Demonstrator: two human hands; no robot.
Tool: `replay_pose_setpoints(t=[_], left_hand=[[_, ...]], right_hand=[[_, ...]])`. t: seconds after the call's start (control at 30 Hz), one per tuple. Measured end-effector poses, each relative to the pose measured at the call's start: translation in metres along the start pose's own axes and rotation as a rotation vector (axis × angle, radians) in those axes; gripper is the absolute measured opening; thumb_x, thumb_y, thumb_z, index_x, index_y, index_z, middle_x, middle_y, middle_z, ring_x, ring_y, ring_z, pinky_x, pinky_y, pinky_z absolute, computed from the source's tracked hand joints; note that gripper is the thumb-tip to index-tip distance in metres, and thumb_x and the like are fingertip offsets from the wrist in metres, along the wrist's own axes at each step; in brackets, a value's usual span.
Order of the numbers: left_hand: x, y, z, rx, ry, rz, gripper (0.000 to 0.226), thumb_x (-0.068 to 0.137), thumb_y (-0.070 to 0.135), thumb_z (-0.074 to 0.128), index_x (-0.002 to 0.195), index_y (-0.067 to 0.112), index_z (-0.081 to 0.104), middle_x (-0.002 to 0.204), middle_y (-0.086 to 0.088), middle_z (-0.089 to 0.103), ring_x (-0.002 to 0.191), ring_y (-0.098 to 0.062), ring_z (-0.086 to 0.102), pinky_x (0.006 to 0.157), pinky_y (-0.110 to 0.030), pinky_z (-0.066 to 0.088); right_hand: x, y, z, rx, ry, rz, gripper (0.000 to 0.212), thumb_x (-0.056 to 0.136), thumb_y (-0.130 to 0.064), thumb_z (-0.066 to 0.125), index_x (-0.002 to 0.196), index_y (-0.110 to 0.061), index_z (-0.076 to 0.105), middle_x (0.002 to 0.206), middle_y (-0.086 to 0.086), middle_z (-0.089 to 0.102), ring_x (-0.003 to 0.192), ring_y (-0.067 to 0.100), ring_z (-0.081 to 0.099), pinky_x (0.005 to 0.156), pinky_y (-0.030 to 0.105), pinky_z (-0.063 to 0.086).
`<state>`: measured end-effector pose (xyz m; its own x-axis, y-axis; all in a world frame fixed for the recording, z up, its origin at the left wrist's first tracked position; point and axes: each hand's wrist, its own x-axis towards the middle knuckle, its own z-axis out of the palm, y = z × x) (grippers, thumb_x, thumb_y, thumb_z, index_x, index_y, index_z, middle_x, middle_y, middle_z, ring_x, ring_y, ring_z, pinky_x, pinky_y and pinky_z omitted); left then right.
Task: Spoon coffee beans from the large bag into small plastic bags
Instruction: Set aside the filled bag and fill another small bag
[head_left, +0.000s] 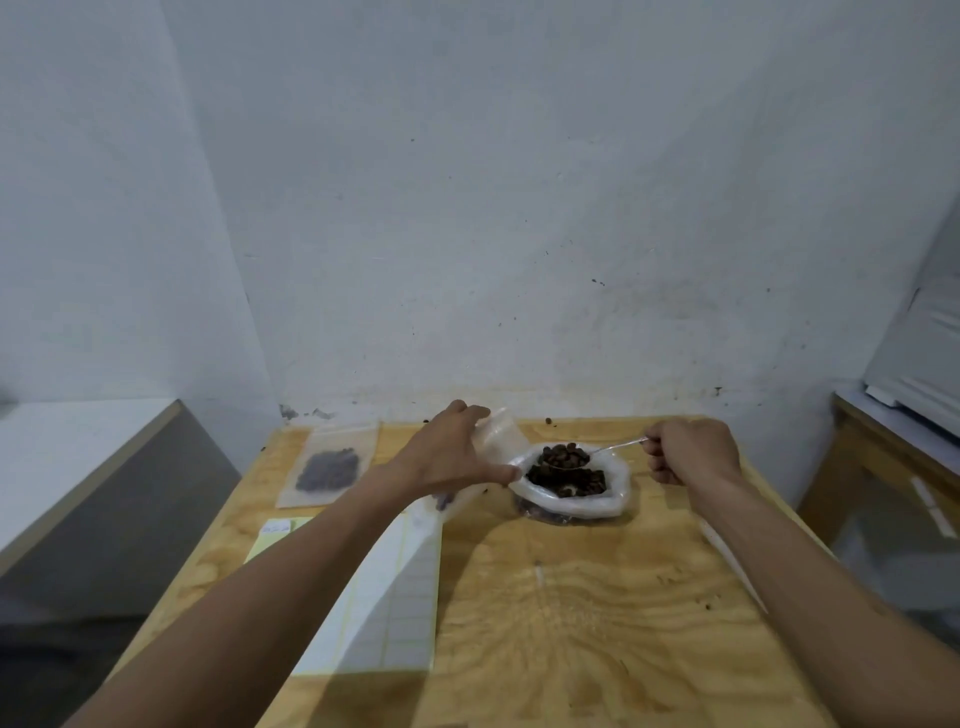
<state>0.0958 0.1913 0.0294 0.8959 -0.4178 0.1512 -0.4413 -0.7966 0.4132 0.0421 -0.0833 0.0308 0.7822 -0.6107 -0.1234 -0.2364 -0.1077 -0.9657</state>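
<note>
Fingers: those of the right hand (688, 449) are curled round the handle of a clear plastic spoon (597, 452); the left hand (457, 452) pinches a small plastic bag (501, 441) between thumb (501, 473) and fingers, apparently to keep its mouth up and open.
Landmark: the large bag (574, 488) of coffee beans (569, 478), its rim rolled down, probably so the spoon reaches in easily; it stands toward the far edge of the plywood table (571, 623).
Spoon: its bowl, heaped with beans, hangs just above the large bag's opening, the handle pointing right toward the gripping hand.
Small bag: held just left of the large bag, touching or nearly touching its rim; I judge this closeness keeps the carry short and limits spilling.
Filled bag (330, 467): lies flat well to the left of the large bag, beans inside, seemingly done and set aside.
Papers: a ruled sheet (384, 597) and a yellow note (275, 535) lie nearer than the large bag, to its left.
Stray beans: a few are scattered on the table around the large bag.
Step in hand: likely carrying a spoonful across to the small bag.
</note>
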Motion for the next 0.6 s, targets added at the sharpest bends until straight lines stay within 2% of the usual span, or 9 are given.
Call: replay_pose_setpoints(t=[0.23,0.4,0.5,0.6], left_hand=[[0.000,0.003,-0.003,-0.104,-0.008,-0.015,0.096,0.074,0.060,0.079,0.149,0.013,0.043,0.134,-0.002,0.052,0.118,-0.019,0.052,0.096,-0.031,0.045],[0.000,0.009,-0.003,-0.110,0.002,0.000,0.094,0.074,0.060,0.079,0.148,0.014,0.044,0.134,-0.002,0.053,0.119,-0.018,0.053,0.097,-0.033,0.046],[0.000,0.010,-0.005,-0.087,0.003,0.001,0.093,0.075,0.061,0.079,0.147,0.012,0.045,0.132,-0.004,0.054,0.115,-0.020,0.054,0.095,-0.034,0.048],[0.000,0.010,-0.007,-0.066,0.003,0.002,0.087,0.075,0.060,0.079,0.142,0.013,0.050,0.122,-0.002,0.055,0.105,-0.018,0.054,0.089,-0.033,0.047]], right_hand=[[-0.004,-0.039,-0.001,0.053,-0.032,-0.082,0.010,0.089,-0.007,0.065,0.081,-0.002,0.070,0.064,0.008,0.065,0.045,0.017,0.054,0.041,0.026,0.049],[-0.028,-0.054,0.016,-0.062,-0.088,-0.286,0.021,0.093,-0.017,0.066,0.079,-0.004,0.073,0.071,0.005,0.072,0.049,0.013,0.060,0.049,0.026,0.054],[-0.039,-0.061,0.025,-0.172,-0.085,-0.464,0.028,0.094,-0.024,0.064,0.074,-0.007,0.073,0.068,0.002,0.073,0.048,0.013,0.063,0.060,0.035,0.061],[-0.037,-0.070,0.025,-0.257,-0.031,-0.589,0.034,0.093,-0.031,0.061,0.070,-0.008,0.071,0.064,0.007,0.072,0.054,0.024,0.068,0.063,0.043,0.061]])
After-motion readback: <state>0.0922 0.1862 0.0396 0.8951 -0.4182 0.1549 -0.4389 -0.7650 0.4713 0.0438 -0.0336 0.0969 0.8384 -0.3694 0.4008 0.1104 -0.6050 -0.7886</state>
